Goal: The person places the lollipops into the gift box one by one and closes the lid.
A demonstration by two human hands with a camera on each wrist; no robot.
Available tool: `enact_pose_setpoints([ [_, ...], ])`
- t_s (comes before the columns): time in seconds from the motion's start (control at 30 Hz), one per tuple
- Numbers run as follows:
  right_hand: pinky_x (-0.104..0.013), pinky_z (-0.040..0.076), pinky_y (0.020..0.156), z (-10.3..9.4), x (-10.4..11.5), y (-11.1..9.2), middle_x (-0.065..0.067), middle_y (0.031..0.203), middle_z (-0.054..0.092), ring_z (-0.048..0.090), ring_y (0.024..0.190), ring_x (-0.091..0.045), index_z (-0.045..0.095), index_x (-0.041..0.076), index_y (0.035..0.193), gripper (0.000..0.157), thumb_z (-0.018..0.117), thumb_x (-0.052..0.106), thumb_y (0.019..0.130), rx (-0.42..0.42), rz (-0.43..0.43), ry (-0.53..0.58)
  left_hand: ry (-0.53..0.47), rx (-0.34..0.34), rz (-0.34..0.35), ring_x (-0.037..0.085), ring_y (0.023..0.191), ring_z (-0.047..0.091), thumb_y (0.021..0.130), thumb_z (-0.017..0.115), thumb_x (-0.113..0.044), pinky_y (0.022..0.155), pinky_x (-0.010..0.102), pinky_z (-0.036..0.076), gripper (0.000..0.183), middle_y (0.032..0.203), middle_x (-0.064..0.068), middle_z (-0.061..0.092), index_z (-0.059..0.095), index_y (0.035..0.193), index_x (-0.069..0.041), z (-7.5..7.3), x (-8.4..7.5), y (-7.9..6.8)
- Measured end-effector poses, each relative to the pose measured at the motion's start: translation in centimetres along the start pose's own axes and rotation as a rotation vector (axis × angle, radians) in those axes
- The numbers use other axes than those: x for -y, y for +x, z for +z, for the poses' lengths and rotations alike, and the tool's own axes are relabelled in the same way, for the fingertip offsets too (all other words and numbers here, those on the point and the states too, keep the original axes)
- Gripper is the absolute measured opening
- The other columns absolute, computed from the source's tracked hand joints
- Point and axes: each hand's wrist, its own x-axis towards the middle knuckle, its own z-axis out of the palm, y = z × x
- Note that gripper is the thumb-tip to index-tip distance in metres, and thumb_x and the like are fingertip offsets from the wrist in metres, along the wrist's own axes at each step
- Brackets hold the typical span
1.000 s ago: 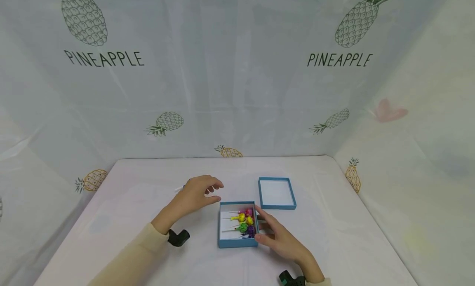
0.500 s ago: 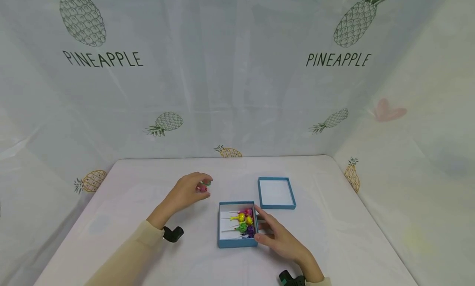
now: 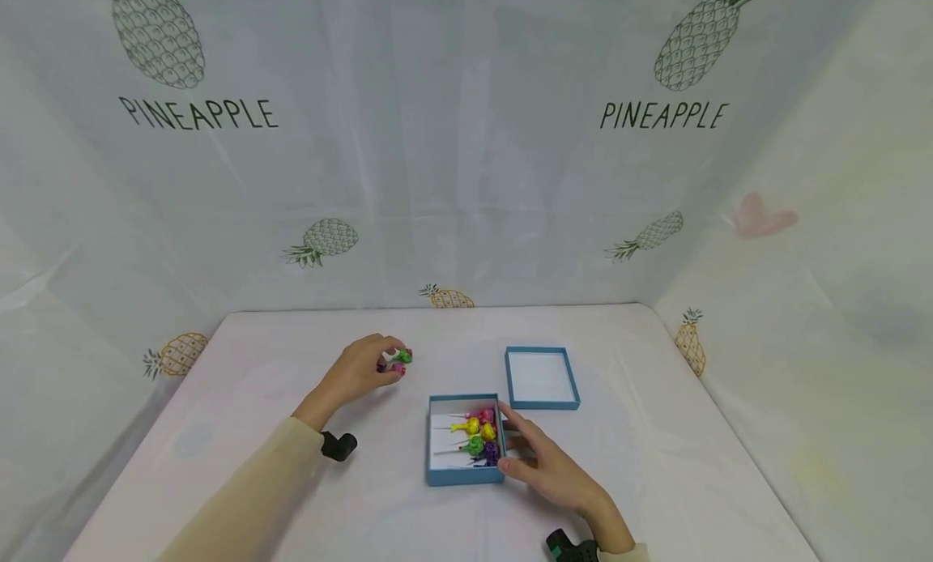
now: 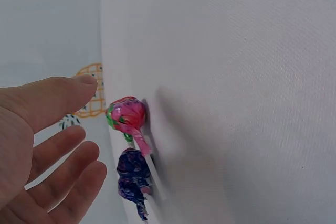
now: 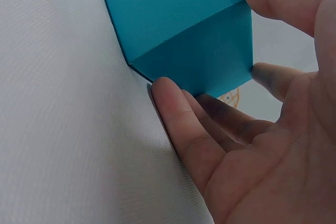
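Note:
My left hand [image 3: 357,370] reaches over several wrapped lollipops left of centre on the table, its thumb and fingers spread apart. In the left wrist view, a pink-and-green lollipop [image 4: 128,114] and a dark blue lollipop [image 4: 134,174] lie on the cloth just past the fingertips. A green lollipop [image 3: 403,355] shows by the fingers in the head view. My right hand [image 3: 554,469] touches the right side of a blue box [image 3: 466,476], thumb at the near corner, extended fingers along the wall. Inside are pink, yellow [image 3: 472,426], green [image 3: 472,446] and purple [image 3: 492,453] lollipops, sticks pointing left.
A shallow blue lid [image 3: 542,376] with a white inside lies behind the box, to its right. White cloth [image 3: 627,432] covers the table. Pineapple-print curtains [image 3: 466,157] close off the back and both sides.
My left hand has moved left and away from the box, down to the loose lollipops, which now show more at its fingertips. The right hand has stayed at the box.

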Motion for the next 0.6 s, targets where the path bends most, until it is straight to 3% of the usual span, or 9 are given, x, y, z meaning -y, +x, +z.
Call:
enact_pose_setpoints([
  [0.6,-0.054,0.051,0.110,-0.1,0.0,0.0,-0.017,0.164,0.041,0.054,0.137,-0.032,0.025,0.032,0.170,0.079,0.069,0.036,0.104,0.007,0.000,0.001,0.070,0.001,-0.045,0.022,0.092,0.063,0.085,0.089,-0.009,0.087,0.047,0.054,0.039,0.105,0.007,0.072,0.077,0.121,-0.008,1.5,-0.2,0.5],
])
